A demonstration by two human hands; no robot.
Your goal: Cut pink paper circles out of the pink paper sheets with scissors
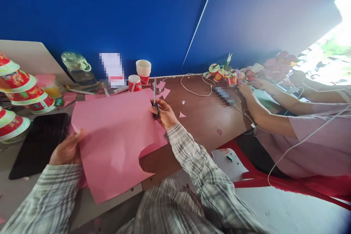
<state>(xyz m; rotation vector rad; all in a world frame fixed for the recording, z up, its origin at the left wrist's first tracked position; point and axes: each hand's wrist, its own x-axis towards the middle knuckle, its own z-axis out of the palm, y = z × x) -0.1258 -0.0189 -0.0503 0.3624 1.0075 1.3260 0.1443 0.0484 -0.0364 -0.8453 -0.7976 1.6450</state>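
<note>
My left hand (67,150) grips the left edge of a large pink paper sheet (115,142), fingers curled behind it, holding it tilted above the table. My right hand (164,114) is closed on black-handled scissors (155,97), whose blades point away from me along the sheet's right edge. A curved notch is cut out of the sheet's lower right side. Both my sleeves are grey plaid.
A black tablet (38,142) lies left. Stacked red-and-white paper bowls (22,87) stand far left, paper cups (142,71) and a glass kettle (78,69) at the back. Pink scraps dot the brown table (203,117). Another person's arms (263,113) work at right beside a white cable (192,89).
</note>
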